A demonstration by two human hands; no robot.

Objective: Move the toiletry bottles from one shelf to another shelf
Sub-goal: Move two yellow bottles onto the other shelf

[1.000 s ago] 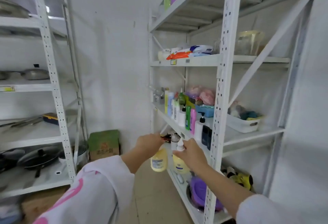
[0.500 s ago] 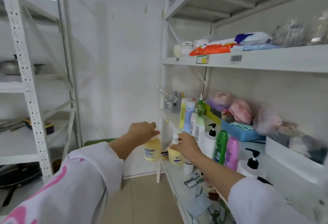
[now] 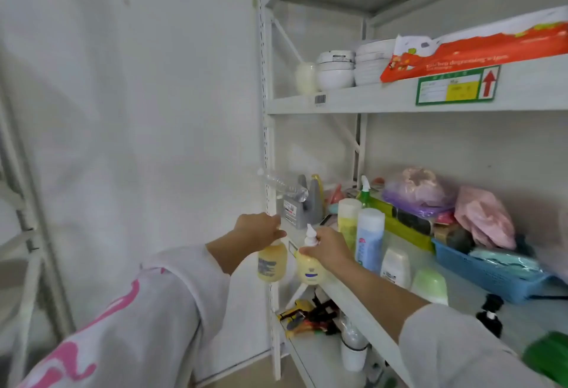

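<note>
My left hand (image 3: 257, 232) grips the top of a yellow pump bottle (image 3: 272, 264), which hangs in front of the rack's front upright. My right hand (image 3: 328, 248) holds a second yellow bottle with a white nozzle (image 3: 310, 267) by its neck, at the front edge of the middle shelf (image 3: 353, 295). On that shelf stand several toiletry bottles: a yellow one (image 3: 348, 217), a white and blue one (image 3: 369, 238), a small white one (image 3: 395, 266) and a green-capped one (image 3: 429, 284). Both sleeves are white, the left with pink print.
A blue basket (image 3: 488, 275), plastic bags (image 3: 418, 192) and a grey device (image 3: 302, 208) fill the back of the middle shelf. Bowls (image 3: 336, 69) and an orange wipes pack (image 3: 473, 49) sit on the shelf above. Tools (image 3: 307, 317) lie on the shelf below. A white wall is at left.
I have stepped closer to the rack and both hands have lifted the two yellow bottles from below the middle shelf to its front edge.
</note>
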